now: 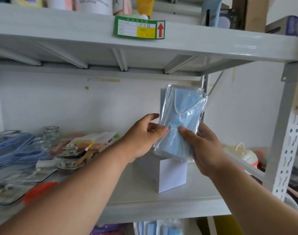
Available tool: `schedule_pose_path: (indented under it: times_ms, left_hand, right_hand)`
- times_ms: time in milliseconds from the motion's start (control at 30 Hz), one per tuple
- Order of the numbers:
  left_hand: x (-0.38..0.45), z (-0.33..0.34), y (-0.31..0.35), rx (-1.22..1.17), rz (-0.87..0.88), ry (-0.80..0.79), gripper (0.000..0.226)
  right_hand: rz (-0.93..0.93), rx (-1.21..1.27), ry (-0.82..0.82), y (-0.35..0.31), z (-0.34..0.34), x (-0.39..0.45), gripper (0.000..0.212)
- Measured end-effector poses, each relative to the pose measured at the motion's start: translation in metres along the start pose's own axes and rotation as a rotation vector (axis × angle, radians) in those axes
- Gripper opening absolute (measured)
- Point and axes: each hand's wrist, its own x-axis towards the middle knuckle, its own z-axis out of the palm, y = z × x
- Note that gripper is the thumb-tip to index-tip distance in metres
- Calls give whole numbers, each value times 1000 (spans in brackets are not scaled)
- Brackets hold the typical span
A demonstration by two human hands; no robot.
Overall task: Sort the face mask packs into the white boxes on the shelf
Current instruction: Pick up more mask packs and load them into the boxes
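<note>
Both hands pinch a crinkly clear-plastic pack (180, 122) of pleated blue masks: left hand (143, 138) at its left edge, right hand (202, 148) at its lower right. The pack is held tilted above a smooth white box (172, 175) on the grey metal shelf (161, 202).

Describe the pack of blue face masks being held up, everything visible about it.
The face mask pack is a clear, glossy plastic sleeve holding a stack of light blue pleated masks with white ear loops. It stands upright, tilted slightly, in front of the white back wall, directly above the white box on the shelf. The left hand pinches its lower left edge; the right hand grips its lower right side. Its bottom end hangs near the box's top.
</note>
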Motion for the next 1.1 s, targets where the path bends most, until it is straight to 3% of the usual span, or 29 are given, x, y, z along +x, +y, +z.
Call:
schedule_pose_path:
  times_ms: [133,233,400,533,633,767,867,933,1033,1100]
  left_hand:
    - [16,-15,-9,-18,-57,-45,35]
    - [20,-27,-28,217,-96,-68,74]
    - [10,-16,-50,411,-144,-118,78]
    - [8,-9,-61,665,-37,72,96]
    - [-3,1,-58,768,44,186,89]
    - [-19,23,-32,843,-26,228,76]
    - [-27,30,-11,824,-73,200,66]
    - [-21,23,-2,773,-58,271,70]
    - [-2,0,14,529,36,361,91]
    - [13,-18,31,307,43,281,110]
  right_hand:
    - [-6,-82,-77,-3,0,11,43]
    - [-22,-150,-90,-4,-1,15,46]
    - [16,-178,-73,7,-7,23,46]
    - [44,-178,-37,15,-10,25,32]
    - [37,-208,-20,13,-11,23,30]
    - [16,-254,-22,2,-14,23,28]
    - [-2,-270,-44,-5,-14,22,28]
    - [-15,-277,-66,-8,-14,21,29]
    - [-36,-322,-111,-11,-16,20,35]
    - [-42,-371,-143,-12,-18,19,39]
